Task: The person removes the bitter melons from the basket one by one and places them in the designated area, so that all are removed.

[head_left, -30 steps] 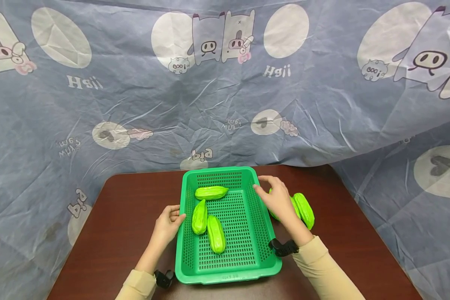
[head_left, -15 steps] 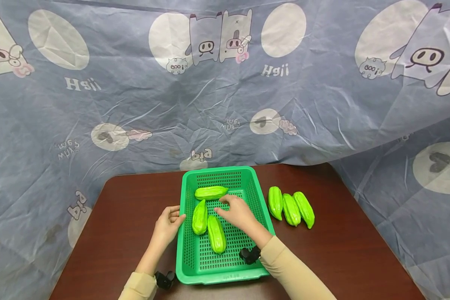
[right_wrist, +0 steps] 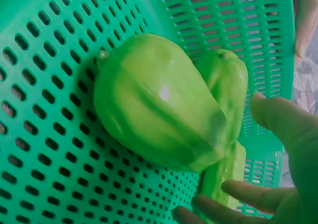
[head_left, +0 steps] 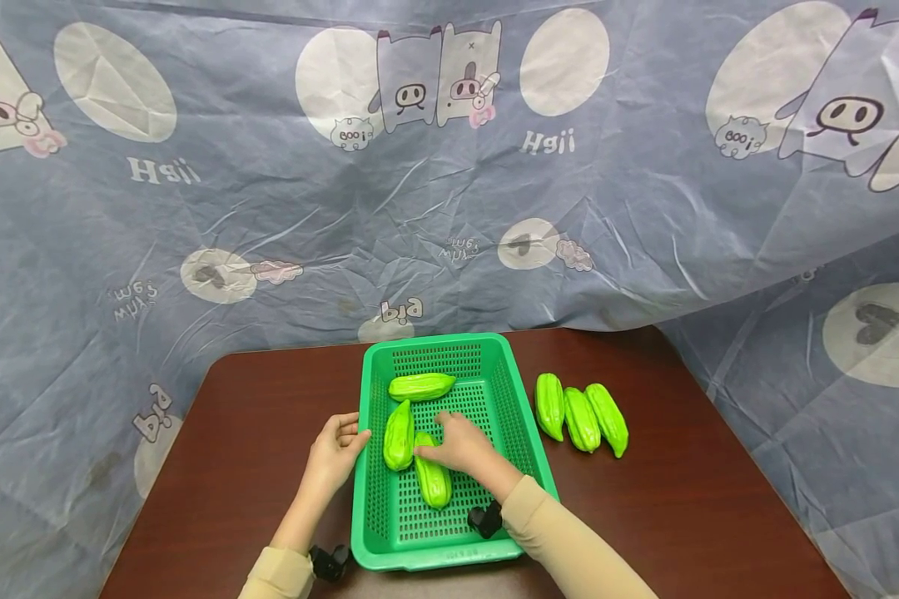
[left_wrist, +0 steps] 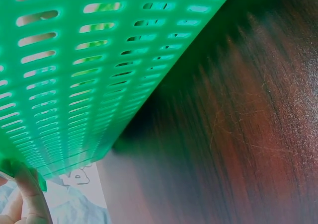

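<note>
A green plastic basket (head_left: 457,553) with slotted walls stands on the table. Inside lie three bright-green ridged gourds: a far one (head_left: 422,386), a left one (head_left: 399,437) and a near one (head_left: 434,487). My left hand (head_left: 335,449) grips the basket's left rim, thumb over the edge; its fingers (left_wrist: 32,194) show at the rim in the left wrist view. Over the far end of the near gourd (right_wrist: 159,102) is my right hand (head_left: 464,445), thumb and fingers spread apart. In the right wrist view the left gourd (right_wrist: 228,85) shows partly behind the near one.
To the basket's right, three more green gourds (head_left: 581,420) lie side by side on the dark brown table (head_left: 667,499). A blue-grey cartoon-print sheet (head_left: 389,208) hangs behind the table and along its sides.
My right hand has moved left from beside the gourds outside, over the basket's right rim, then down to the near gourd. The left hand stays on the rim.
</note>
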Tool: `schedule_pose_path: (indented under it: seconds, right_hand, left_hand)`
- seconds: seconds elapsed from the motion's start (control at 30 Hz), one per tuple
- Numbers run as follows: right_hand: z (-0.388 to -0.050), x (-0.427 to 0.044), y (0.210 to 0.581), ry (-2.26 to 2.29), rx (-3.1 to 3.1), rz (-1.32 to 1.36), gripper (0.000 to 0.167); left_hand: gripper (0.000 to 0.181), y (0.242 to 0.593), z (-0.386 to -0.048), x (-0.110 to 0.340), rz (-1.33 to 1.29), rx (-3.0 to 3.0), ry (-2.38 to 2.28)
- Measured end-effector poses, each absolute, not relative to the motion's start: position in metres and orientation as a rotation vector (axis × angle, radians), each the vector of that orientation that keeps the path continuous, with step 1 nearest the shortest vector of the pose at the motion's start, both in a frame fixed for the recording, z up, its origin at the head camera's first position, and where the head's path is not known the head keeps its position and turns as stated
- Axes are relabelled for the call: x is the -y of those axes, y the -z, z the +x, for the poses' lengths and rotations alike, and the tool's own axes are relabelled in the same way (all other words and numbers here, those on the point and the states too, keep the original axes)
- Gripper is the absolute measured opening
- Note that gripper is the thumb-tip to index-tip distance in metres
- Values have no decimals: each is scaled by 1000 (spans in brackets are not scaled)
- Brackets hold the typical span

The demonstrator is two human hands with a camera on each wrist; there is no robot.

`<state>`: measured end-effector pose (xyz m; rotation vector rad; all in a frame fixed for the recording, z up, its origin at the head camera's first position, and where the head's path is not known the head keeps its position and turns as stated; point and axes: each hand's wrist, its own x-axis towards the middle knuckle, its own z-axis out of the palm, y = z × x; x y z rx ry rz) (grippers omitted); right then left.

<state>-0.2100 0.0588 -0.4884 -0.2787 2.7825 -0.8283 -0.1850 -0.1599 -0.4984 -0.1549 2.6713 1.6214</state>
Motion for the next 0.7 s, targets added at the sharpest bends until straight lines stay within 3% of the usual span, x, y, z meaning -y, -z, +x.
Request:
schedule_pose_path:
  seconds: [0.3, 0.7]
  right_hand:
    - [-204, -55, 491, 710, -2680, -266, 92]
    - [-204, -53, 493, 683, -2634, -256, 86]
  left_hand:
    - [45, 499, -185, 160, -160, -2667, -1626]
    - [46, 499, -185, 160, -154, -2672, -1623]
